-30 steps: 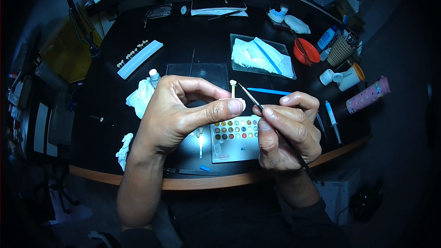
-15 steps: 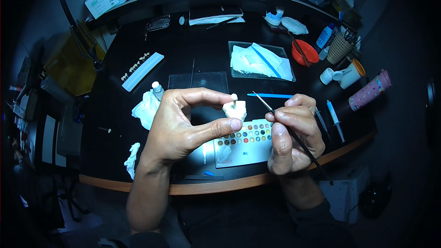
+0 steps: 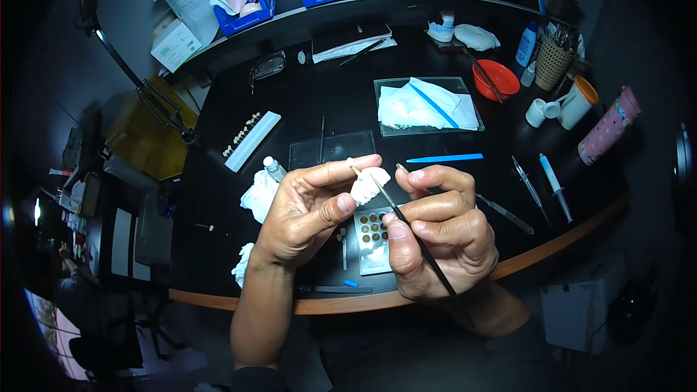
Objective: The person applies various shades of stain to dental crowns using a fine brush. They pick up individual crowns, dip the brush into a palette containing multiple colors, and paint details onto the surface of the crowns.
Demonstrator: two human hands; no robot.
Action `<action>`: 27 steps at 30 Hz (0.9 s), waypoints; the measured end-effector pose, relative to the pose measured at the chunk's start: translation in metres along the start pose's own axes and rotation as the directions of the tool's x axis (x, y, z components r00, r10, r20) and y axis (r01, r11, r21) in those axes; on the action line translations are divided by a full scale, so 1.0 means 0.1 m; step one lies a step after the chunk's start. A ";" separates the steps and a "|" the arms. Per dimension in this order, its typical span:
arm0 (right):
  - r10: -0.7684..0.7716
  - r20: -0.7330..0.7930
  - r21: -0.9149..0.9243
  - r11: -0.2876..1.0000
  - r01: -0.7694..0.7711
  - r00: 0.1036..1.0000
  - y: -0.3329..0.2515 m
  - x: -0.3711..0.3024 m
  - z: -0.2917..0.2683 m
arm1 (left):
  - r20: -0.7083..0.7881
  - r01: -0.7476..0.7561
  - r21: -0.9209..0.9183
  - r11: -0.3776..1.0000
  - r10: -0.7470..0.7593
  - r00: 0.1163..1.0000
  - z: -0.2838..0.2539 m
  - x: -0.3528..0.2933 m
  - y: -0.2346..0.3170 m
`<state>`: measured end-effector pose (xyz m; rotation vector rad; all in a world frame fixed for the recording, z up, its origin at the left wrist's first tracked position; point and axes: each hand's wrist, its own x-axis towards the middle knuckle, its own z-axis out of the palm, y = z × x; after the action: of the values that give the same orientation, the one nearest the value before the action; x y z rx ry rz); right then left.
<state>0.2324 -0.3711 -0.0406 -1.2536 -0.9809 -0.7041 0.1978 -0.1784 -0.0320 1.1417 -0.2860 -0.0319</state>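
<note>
Between the thumb and index finger of my left hand (image 3: 301, 203) is a small white dental model (image 3: 365, 189), its ridged edge facing down. A small tooth on a yellowish pin (image 3: 354, 168) stands out at its top, against the index fingertip. My right hand (image 3: 454, 236) is closed round a thin dark paintbrush (image 3: 438, 270), gripped between thumb and fingers. The brush slants up to the left, its tip at the model; whether it touches cannot be made out. Below the hands lies a pale palette (image 3: 375, 265) of round colour pans, partly covered by my right hand.
Ahead lies a glass plate (image 3: 468, 129) with white tissue and a blue strip. A blue stick (image 3: 444, 158), a syringe (image 3: 555, 187) and tweezers (image 3: 531, 187) lie rightward. A red bowl (image 3: 512, 80) stands farther back. Leftward are a tooth shade strip (image 3: 254, 141) and crumpled tissue (image 3: 258, 197).
My right hand has moved left, bringing the brush tip to the model. The model is tilted differently in my left hand. The whole view has shifted, with the table now farther right.
</note>
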 end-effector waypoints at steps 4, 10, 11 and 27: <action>0.007 -0.053 0.004 1.000 -0.007 0.999 -0.01 0.04 0.07 | 0.071 -0.042 -0.079 0.996 0.048 0.996 -0.09 0.01 -0.06; 0.008 -0.086 0.012 1.000 -0.007 0.996 0.11 0.05 0.12 | 0.092 -0.020 -0.108 0.994 0.030 0.995 -0.06 0.08 -0.08; -0.009 -0.092 0.014 1.000 0.011 0.996 0.11 0.05 0.13 | 0.107 -0.013 -0.117 0.993 0.026 0.994 -0.07 0.08 -0.08; -0.079 -0.028 -0.061 0.995 0.078 0.996 0.14 0.08 0.07 | 0.119 0.038 -0.035 0.999 -0.033 0.992 -0.02 0.09 -0.05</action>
<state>0.2465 -0.3610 -0.0391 -1.2581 -0.9951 -0.8164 0.2077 -0.1800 -0.0351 1.1095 -0.3686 -0.1362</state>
